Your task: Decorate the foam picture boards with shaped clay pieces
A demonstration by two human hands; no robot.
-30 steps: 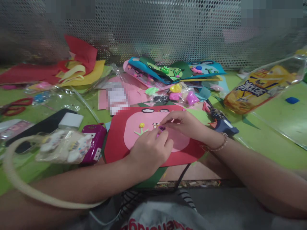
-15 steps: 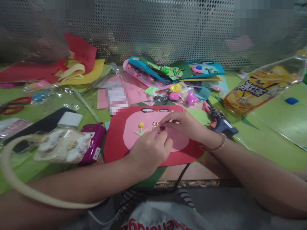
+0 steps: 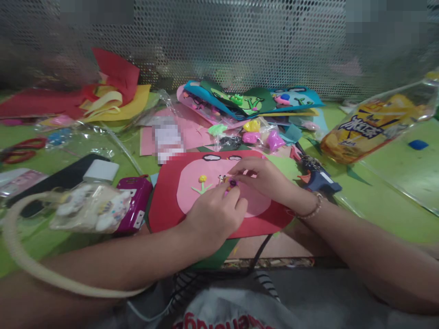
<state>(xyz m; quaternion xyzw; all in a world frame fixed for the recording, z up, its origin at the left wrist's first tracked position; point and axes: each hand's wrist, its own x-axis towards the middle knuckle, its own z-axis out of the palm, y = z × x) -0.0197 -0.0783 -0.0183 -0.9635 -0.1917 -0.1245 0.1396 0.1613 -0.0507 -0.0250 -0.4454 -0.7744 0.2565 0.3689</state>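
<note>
A red felt sheet [image 3: 164, 201] with a pink oval [image 3: 187, 185] lies on the green table in front of me. A small yellow flower with a green stem [image 3: 202, 183] is stuck on the oval. My left hand [image 3: 214, 217] and my right hand [image 3: 264, 178] meet over the oval, fingertips pinched together on a tiny purple piece [image 3: 232, 183] beside a small figure with eyes. Both hands are closed in a pinch. My right wrist wears a bead bracelet.
A blue glue gun [image 3: 317, 178] lies right of the sheet. A magenta box [image 3: 135, 203], a clear bottle with a white cap [image 3: 91, 203] and a beige hoop [image 3: 20, 256] are at left. Felt scraps, bagged foam shapes [image 3: 254, 132], red scissors [image 3: 20, 151] and a yellow snack bag [image 3: 370, 125] lie behind.
My right hand's fingers have shifted slightly over the purple piece; otherwise both hands stay in the same spot.
</note>
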